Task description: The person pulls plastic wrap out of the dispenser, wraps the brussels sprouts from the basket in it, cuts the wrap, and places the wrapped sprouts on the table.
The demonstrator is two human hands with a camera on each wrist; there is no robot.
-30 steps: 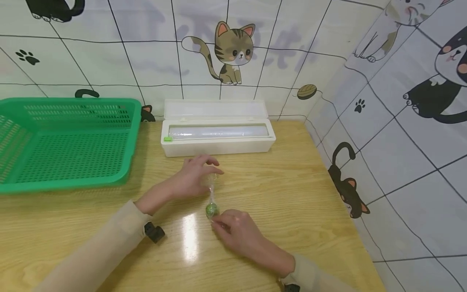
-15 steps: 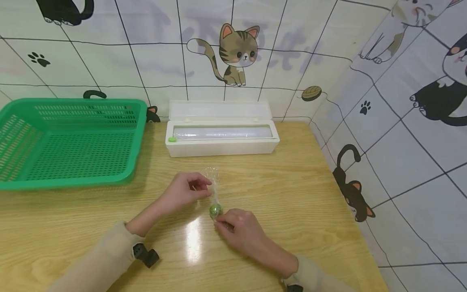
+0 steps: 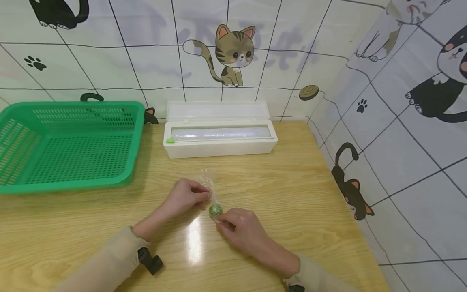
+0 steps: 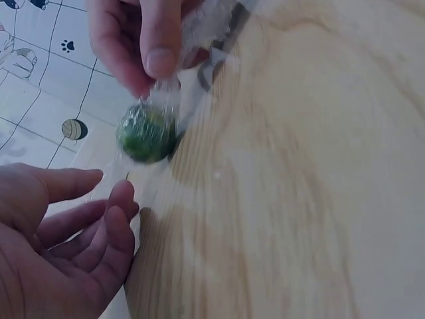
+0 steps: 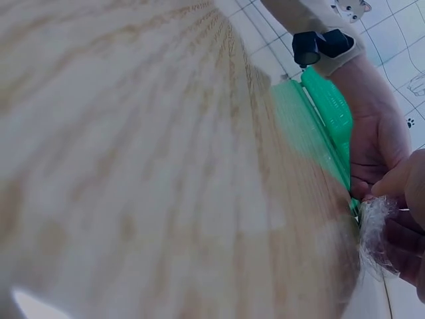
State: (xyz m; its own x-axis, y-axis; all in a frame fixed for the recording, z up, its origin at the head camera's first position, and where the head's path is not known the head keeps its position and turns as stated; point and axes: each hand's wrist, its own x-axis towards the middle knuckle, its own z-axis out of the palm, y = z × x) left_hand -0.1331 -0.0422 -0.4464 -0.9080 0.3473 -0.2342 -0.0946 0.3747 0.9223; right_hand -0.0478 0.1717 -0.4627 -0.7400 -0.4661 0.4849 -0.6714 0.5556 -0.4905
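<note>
A small round green fruit (image 3: 215,210), like a lime, is wrapped in clear plastic wrap (image 4: 149,109) on the wooden table. My right hand (image 3: 245,229) pinches the twisted near end of the wrap, beside the fruit. The far tail of the wrap spreads thin beyond the fruit. My left hand (image 3: 187,196) is at that tail, its fingers loosely bent and the fingertips close to the film. In the left wrist view a gap shows between the left fingertips. The right wrist view shows crumpled wrap (image 5: 376,232) under the right fingers, with the fruit hidden.
A white plastic wrap dispenser (image 3: 220,149) with its lid raised stands at the back of the table, a roll inside. To the left sits a green perforated basket (image 3: 80,184). A cat-patterned wall covering (image 3: 153,65) borders the back and right.
My left hand has drawn back from over the far tail to its left side, its fingers coming closer together. The right hand keeps its pinch near the fruit.
</note>
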